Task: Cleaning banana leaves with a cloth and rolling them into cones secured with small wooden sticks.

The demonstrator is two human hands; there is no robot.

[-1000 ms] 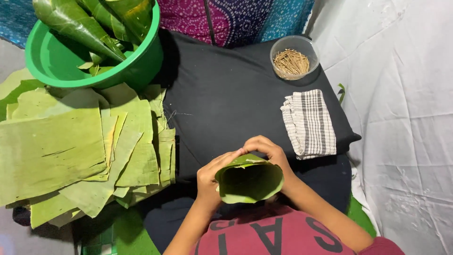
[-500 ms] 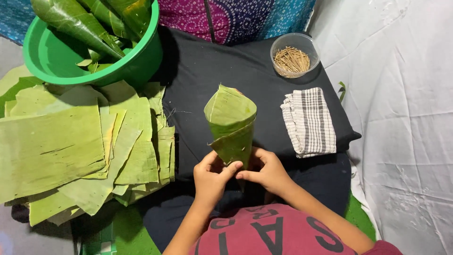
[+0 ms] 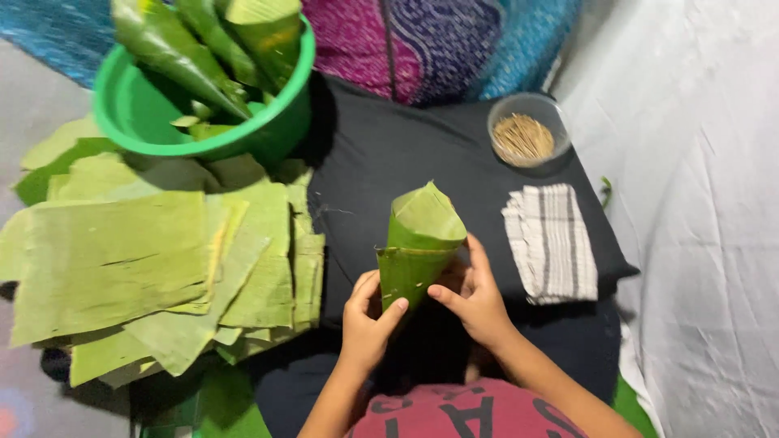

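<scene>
A green leaf rolled into a cone [image 3: 418, 242] stands mouth-up over a black cushion [image 3: 381, 154]. My left hand [image 3: 367, 323] grips its narrow lower end from the left. My right hand [image 3: 475, 294] holds the same lower end from the right, fingers against the leaf's side. The cone's tip is hidden between my hands.
A stack of flat cut leaves [image 3: 154, 268] lies at the left. A green plastic basin [image 3: 207, 122] with several rolled leaf cones stands at the back left. A small clear bowl of thin sticks [image 3: 526, 134] and a folded checked cloth [image 3: 552, 242] sit at the right. White fabric [image 3: 706, 203] borders the right side.
One second ago the cone lay low with its mouth toward me. I have turned it upright and lifted it, and my hands have shifted to its lower end.
</scene>
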